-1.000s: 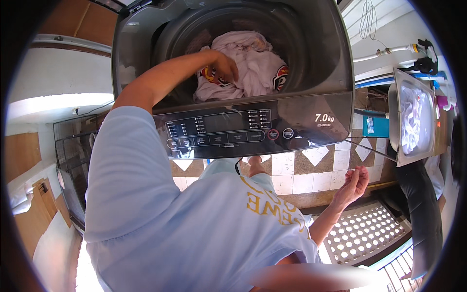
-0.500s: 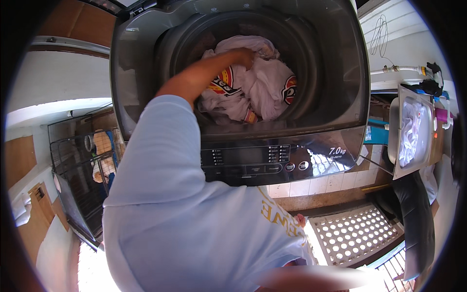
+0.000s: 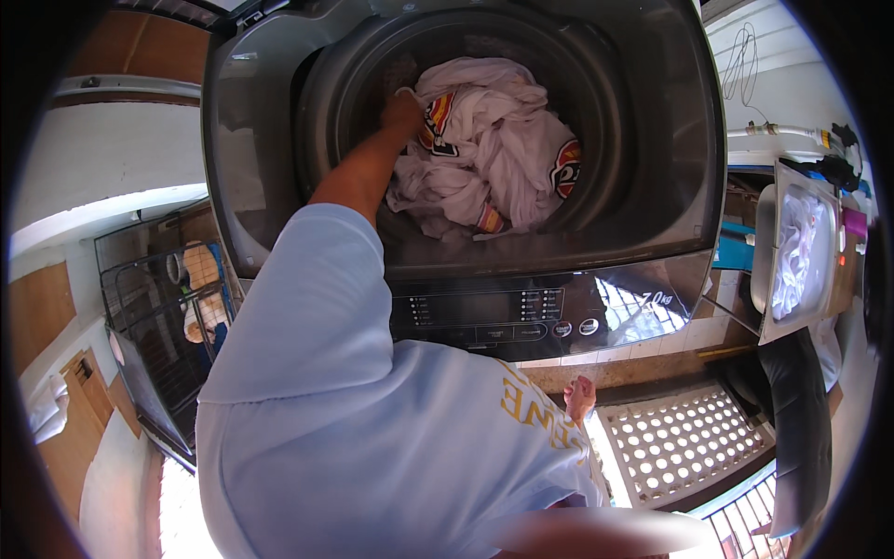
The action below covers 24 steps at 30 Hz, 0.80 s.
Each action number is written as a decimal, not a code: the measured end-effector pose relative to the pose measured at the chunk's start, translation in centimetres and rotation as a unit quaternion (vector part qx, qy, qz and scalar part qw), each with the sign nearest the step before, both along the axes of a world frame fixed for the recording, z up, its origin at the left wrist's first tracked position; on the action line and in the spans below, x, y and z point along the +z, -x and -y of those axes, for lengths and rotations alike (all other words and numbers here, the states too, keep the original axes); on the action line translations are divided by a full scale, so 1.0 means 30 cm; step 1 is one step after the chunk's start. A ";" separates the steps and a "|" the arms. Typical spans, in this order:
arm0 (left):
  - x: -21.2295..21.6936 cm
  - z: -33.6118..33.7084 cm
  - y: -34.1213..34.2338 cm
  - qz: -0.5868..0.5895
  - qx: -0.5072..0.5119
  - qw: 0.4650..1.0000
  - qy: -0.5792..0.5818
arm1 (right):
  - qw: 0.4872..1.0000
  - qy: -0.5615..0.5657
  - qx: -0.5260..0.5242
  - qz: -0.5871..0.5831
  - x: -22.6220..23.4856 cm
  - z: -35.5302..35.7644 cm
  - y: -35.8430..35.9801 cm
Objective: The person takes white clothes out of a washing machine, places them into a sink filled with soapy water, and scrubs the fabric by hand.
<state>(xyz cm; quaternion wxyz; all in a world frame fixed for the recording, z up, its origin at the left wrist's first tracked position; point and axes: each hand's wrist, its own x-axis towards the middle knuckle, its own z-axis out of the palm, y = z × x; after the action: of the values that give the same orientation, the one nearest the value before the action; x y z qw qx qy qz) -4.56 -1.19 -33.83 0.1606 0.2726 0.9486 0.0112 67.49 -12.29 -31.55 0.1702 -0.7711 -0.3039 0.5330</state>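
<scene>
A boxy, glossy dark washing machine (image 3: 694,168) stands open before a soft pale-blue shirt (image 3: 372,447). Deep in its round drum (image 3: 601,126) lies a crumpled, thin-looking white heap of cloth (image 3: 517,140) with bright printed patches. The left hand (image 3: 403,114) is at the heap's left edge, fingers pinching or not, I can't tell; the right hand (image 3: 579,399), fingers seemingly curled, is near the shirt.

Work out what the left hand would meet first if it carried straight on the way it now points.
The left hand would probably meet the upper-left edge of the white laundry first, with the drum wall beyond. Depth is unclear, so it might slip past to that wall instead.
</scene>
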 end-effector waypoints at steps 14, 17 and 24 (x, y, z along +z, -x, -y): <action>0.687 -0.328 -0.087 0.194 -0.303 0.752 0.553 | 0.997 0.044 0.008 -0.061 -0.154 -0.118 0.045; 0.529 -0.346 -0.047 0.019 -0.438 0.881 0.178 | 0.998 0.023 0.018 -0.052 -0.127 -0.165 0.080; 0.048 -0.372 -0.024 0.072 -0.353 0.933 0.013 | 0.997 0.070 0.004 -0.022 -0.066 -0.032 -0.062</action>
<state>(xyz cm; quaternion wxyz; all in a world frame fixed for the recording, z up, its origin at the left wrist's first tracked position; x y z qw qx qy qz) -3.84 9.98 -32.38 0.2256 0.5862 0.7772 -0.0386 69.35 -11.32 -33.54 0.1209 -0.7677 -0.2652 0.5707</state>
